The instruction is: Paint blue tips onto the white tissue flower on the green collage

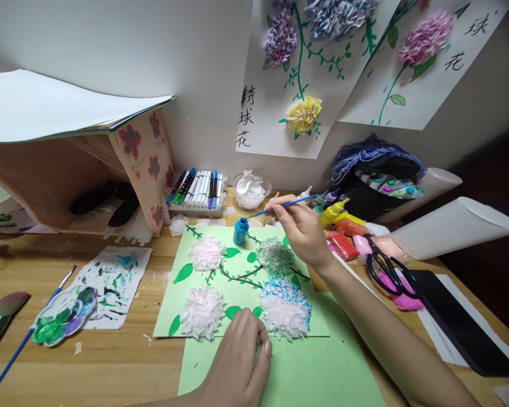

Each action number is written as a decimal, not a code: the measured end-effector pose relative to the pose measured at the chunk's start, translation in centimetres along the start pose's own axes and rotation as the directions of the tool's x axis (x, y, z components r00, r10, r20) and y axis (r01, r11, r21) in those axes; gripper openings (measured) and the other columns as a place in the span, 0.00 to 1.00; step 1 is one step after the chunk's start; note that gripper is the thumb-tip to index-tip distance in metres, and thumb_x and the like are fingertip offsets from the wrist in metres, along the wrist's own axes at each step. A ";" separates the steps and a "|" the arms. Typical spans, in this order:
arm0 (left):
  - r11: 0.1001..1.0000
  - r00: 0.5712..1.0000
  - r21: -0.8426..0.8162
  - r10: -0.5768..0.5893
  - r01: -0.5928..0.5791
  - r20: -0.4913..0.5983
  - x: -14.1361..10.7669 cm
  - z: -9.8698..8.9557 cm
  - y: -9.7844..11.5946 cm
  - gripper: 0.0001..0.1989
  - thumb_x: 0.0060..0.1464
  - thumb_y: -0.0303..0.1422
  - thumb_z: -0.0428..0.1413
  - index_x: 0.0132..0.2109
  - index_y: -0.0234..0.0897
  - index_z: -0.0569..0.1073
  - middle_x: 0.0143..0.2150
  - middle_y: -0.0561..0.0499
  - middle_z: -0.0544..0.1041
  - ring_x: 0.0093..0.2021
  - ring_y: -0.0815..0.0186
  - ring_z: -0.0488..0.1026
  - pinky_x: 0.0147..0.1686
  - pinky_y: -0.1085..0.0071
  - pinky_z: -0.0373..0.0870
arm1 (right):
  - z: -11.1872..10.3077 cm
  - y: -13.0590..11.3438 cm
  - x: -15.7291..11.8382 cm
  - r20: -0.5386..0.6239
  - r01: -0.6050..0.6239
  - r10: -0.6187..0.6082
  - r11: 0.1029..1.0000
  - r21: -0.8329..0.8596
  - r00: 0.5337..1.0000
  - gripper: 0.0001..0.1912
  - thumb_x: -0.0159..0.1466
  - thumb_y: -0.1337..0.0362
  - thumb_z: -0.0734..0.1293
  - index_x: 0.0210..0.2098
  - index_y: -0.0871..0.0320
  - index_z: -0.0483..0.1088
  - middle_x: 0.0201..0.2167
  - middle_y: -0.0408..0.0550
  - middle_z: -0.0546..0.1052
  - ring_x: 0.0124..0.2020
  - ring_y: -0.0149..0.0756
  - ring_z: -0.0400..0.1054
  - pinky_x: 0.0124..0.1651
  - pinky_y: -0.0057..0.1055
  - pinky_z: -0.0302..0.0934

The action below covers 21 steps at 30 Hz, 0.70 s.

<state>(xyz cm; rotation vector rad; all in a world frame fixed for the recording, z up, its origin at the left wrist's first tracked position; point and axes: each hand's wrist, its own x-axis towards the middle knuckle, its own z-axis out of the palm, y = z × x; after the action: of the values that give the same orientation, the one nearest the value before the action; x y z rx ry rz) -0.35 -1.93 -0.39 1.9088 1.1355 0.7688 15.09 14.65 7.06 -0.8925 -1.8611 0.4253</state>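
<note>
My right hand (303, 234) pinches a thin blue paintbrush (294, 202), its tip over the mouth of a small blue paint bottle (240, 232). The open bottle stands on a light green sheet (169, 305) with painted branches and leaves. Ruffled paper flowers sit on the sheet: pale pink ones (206, 252) at left, a green-tipped one (275, 256) near my right wrist, and one with blue-edged petals (285, 308) across its upper part. My left hand (241, 353) rests at the sheet's lower edge, fingers loosely curled, with nothing visible in it.
At left lie a paint-smeared palette (65, 316), a stained tissue (114, 282) and another brush (21, 350). Behind stand markers (197, 189) and a bowl of white paper (251, 191). Right are paint bottles (334, 213), scissors (390, 271) and a black phone-like slab (462, 325). Flower pictures (263, 130) hang behind.
</note>
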 end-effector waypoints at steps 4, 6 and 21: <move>1.000 1.000 -0.015 -0.006 0.007 0.009 0.0 0.0 0.0 0.14 0.67 0.35 0.34 0.36 0.39 0.58 0.36 0.45 0.68 0.36 0.61 0.63 0.36 0.63 0.64 | -0.4 0.0 0.0 -0.025 -0.042 0.043 0.998 0.053 0.999 0.10 0.68 0.61 0.60 0.37 0.57 0.72 0.37 0.47 0.76 0.37 0.31 0.70 0.40 0.32 0.65; 1.000 1.000 -0.021 -0.007 0.008 0.010 0.0 0.0 0.0 0.13 0.67 0.35 0.34 0.36 0.39 0.58 0.36 0.45 0.68 0.36 0.61 0.63 0.36 0.63 0.64 | -0.5 0.0 0.0 -0.033 -0.048 0.050 0.997 0.067 0.998 0.10 0.68 0.60 0.61 0.37 0.57 0.72 0.37 0.47 0.76 0.37 0.31 0.70 0.39 0.32 0.65; 0.991 0.991 -0.076 -0.108 0.114 0.084 -0.1 -0.1 0.4 0.14 0.67 0.36 0.34 0.37 0.38 0.58 0.39 0.46 0.66 0.39 0.60 0.61 0.40 0.61 0.60 | -2.2 -0.2 -0.3 -0.189 -0.117 0.176 0.951 0.287 0.966 0.09 0.67 0.59 0.62 0.35 0.54 0.72 0.33 0.43 0.73 0.32 0.28 0.71 0.35 0.27 0.67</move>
<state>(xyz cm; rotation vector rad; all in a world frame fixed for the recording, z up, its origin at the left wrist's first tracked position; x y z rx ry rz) -0.33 -2.13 -0.01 1.7776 1.1343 0.6615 17.00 14.07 8.02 -0.8537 -1.5016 0.6382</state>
